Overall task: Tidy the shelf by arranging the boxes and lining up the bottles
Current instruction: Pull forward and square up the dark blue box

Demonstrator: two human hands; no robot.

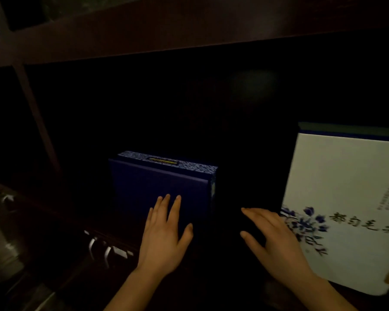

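Fingers of the left hand (pixel 164 234) lie spread and flat against the blue box (pixel 162 189), standing upright at 12 o'clock. Right hand (pixel 276 239) open, at 3 o'clock, overlaps the white box (pixel 346 180). Boxes appear rigid, light; grip opposite edges.

Matt blue box (pixel 160 187) (cloth-like), glossy white box (pixel 341 198), dark wooden shelf (pixel 144 39)

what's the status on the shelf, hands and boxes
Left hand open, flat on the blue box. Right hand open, at the white floral box edge. Both boxes upright, dark gap between. No bottles visible.
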